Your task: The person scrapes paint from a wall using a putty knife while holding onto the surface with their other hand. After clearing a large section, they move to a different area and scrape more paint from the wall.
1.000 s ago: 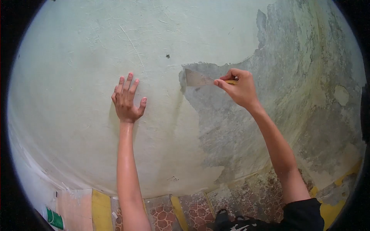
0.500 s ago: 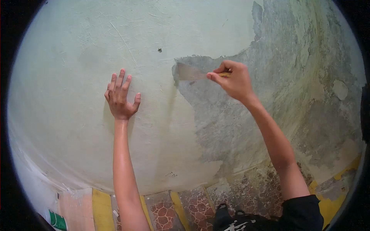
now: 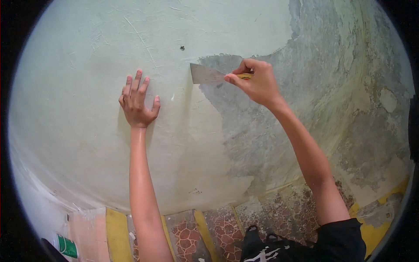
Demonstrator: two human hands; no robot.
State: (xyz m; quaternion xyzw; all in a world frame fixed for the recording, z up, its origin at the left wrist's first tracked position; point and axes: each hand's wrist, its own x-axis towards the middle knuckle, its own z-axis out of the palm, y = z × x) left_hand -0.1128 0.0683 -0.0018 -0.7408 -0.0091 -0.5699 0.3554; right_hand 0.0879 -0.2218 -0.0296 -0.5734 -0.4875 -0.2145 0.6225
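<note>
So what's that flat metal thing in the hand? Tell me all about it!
It is a scraper with a wide, flat, grey metal blade and a yellowish handle, mostly hidden in the right hand. It points left, its blade edge against the wall where pale green paint meets bare grey patches.

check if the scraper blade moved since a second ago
Yes. The scraper blade in the right hand has slid left: its tip now sits closer to the spot below the small dark hole in the wall.

Pale green wall [image 3: 78, 78], bare grey scraped patch [image 3: 270, 144], red patterned floor tiles [image 3: 185, 238]
</note>
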